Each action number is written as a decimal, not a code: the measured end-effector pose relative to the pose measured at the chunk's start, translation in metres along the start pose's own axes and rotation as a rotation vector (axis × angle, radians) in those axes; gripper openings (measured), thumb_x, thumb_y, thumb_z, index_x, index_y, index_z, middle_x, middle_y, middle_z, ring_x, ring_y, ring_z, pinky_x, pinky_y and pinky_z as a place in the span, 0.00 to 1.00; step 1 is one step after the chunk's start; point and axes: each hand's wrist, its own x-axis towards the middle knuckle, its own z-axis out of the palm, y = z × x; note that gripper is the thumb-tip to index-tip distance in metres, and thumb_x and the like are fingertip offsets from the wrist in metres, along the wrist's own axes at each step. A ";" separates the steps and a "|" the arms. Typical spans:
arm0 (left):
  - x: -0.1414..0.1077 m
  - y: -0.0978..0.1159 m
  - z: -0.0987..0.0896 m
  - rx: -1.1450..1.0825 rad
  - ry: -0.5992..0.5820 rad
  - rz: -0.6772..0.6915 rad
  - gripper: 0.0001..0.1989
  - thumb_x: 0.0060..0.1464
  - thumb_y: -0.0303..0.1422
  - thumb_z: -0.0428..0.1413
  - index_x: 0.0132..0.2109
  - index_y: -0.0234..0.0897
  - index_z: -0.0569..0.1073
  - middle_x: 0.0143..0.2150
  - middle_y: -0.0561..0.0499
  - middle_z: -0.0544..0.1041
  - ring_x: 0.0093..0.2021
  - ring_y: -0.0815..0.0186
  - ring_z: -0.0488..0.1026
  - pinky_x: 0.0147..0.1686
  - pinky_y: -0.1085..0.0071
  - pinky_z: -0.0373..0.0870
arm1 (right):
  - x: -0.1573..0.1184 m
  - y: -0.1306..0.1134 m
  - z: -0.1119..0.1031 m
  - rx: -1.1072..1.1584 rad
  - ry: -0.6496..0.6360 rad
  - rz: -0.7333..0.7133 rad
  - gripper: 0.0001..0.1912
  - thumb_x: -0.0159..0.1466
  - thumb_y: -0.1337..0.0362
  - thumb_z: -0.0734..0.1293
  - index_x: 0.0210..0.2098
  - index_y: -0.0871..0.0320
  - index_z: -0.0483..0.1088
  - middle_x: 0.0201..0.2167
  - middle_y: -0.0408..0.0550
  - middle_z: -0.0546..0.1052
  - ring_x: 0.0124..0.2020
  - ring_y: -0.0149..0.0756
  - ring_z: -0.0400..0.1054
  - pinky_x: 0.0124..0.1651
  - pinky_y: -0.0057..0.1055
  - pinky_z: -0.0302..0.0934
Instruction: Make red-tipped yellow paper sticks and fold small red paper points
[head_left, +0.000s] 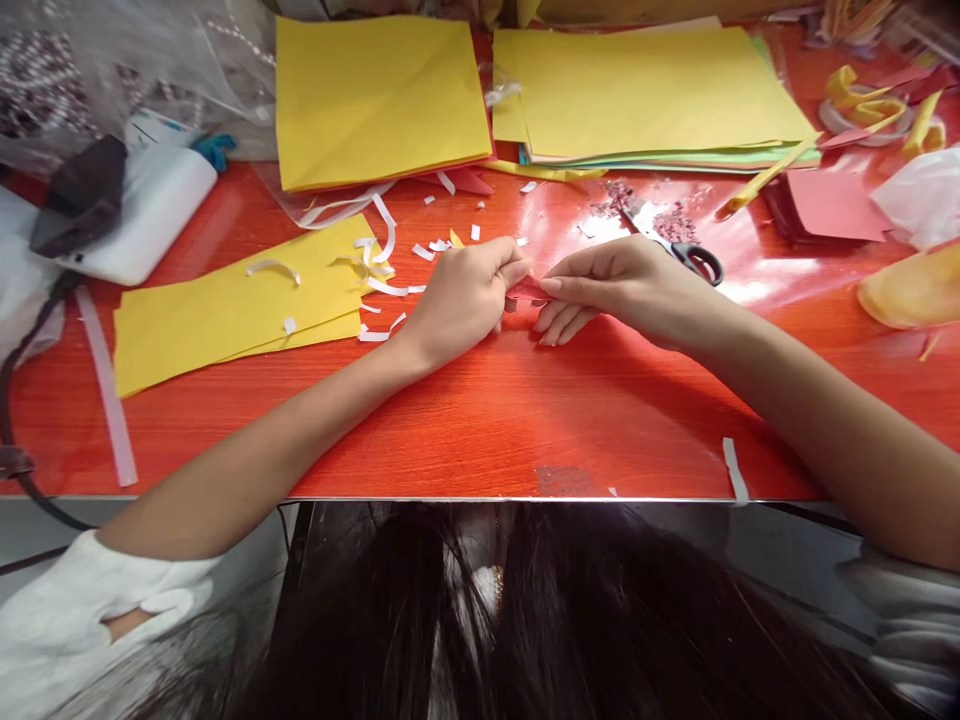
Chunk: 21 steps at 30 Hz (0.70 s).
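A small red piece of paper (528,289) is stretched between my two hands, just above the red table. My left hand (466,295) is closed on its left end, thumb and fingers pressed together. From the other side my right hand (611,287) pinches the paper between thumb and index finger, its other fingers extended below. Much of the paper is hidden by the fingers. Right behind my right hand lie scissors (686,252) with dark handles, partly covered by the hand. White paper scraps (386,288) are scattered to the left of my left hand.
Yellow sheets (382,100) and a stack of coloured paper (652,95) lie at the back. Yellow strips (240,310) rest at left, near a white device (154,210) with a black cable. Folded red paper (832,205) and a yellowish roll (911,287) are at right.
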 end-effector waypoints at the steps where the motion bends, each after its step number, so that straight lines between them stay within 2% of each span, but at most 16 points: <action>1: 0.000 0.000 0.000 0.004 -0.003 -0.008 0.10 0.57 0.28 0.48 0.27 0.35 0.65 0.17 0.57 0.65 0.19 0.75 0.65 0.23 0.76 0.59 | -0.001 -0.001 0.001 -0.025 0.001 -0.011 0.17 0.59 0.55 0.67 0.30 0.67 0.72 0.26 0.54 0.77 0.27 0.35 0.74 0.33 0.30 0.70; 7: 0.002 -0.001 -0.003 -0.110 -0.080 -0.054 0.14 0.59 0.31 0.46 0.25 0.34 0.62 0.15 0.57 0.64 0.15 0.77 0.62 0.18 0.79 0.55 | -0.004 -0.007 -0.002 -0.112 0.006 -0.038 0.16 0.59 0.55 0.66 0.29 0.66 0.72 0.26 0.53 0.77 0.28 0.35 0.73 0.34 0.32 0.69; 12: 0.007 -0.002 -0.006 -0.189 -0.177 -0.127 0.12 0.58 0.31 0.48 0.26 0.32 0.65 0.15 0.56 0.66 0.14 0.78 0.63 0.17 0.81 0.55 | -0.002 -0.003 -0.006 -0.164 -0.002 -0.022 0.16 0.60 0.55 0.66 0.29 0.64 0.72 0.27 0.52 0.77 0.27 0.33 0.73 0.34 0.31 0.68; 16: 0.010 0.000 -0.008 -0.237 -0.226 -0.197 0.09 0.56 0.29 0.51 0.28 0.31 0.68 0.16 0.56 0.68 0.16 0.77 0.67 0.18 0.83 0.59 | 0.003 0.006 -0.009 -0.149 0.033 -0.016 0.14 0.61 0.56 0.65 0.29 0.62 0.71 0.27 0.51 0.76 0.27 0.33 0.72 0.32 0.31 0.68; 21: 0.011 0.001 -0.011 -0.252 -0.275 -0.237 0.06 0.54 0.28 0.53 0.32 0.29 0.72 0.22 0.53 0.73 0.21 0.75 0.72 0.22 0.82 0.66 | 0.007 0.011 -0.011 -0.165 0.065 -0.057 0.11 0.61 0.60 0.65 0.29 0.62 0.71 0.24 0.49 0.76 0.22 0.30 0.69 0.27 0.28 0.67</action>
